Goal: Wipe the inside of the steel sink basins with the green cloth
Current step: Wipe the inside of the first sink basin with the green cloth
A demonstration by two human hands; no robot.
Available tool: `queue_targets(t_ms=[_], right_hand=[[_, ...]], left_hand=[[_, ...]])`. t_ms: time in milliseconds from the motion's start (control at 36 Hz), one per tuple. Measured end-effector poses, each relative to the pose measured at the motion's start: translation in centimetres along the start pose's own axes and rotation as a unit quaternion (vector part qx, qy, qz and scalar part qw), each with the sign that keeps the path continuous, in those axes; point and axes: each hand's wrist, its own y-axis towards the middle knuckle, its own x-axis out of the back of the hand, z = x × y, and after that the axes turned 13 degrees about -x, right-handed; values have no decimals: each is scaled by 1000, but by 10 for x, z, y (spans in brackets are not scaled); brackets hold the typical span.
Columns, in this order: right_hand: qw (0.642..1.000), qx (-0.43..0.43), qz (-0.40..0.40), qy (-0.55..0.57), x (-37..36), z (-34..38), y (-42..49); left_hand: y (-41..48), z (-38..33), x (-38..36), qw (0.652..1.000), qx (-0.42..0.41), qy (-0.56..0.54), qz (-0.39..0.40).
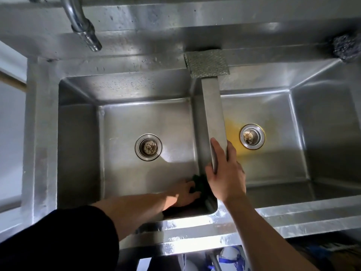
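Green cloth [199,182] lies bunched under the left hand [185,194], whose fingers curl onto it on the floor of the left basin [146,118], in the near corner hard against the divider [212,106]. The right hand [224,177] clasps the divider's top just above, thumb on the left side and fingers draped over the right. From that corner the floor runs away from the divider toward the strainer [148,147], so the next sweep likely falls to the left hand. Right of the divider, the right basin [273,167] holds a second strainer [252,136] beside a yellow stain [233,133].
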Motion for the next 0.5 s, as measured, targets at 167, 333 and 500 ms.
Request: queue_targets(t_ms=[167, 333, 500], right_hand=[[1000, 6, 0, -3, 1, 1, 0], [1000, 6, 0, 0, 3, 2, -1], [1000, -2, -3, 1, 2, 3, -1]], left_hand=[[-36, -34, 10, 989, 42, -143, -11], [-24, -34, 6, 950, 31, -276, -142], [-4, -74, 11, 866, 93, -414, -266]])
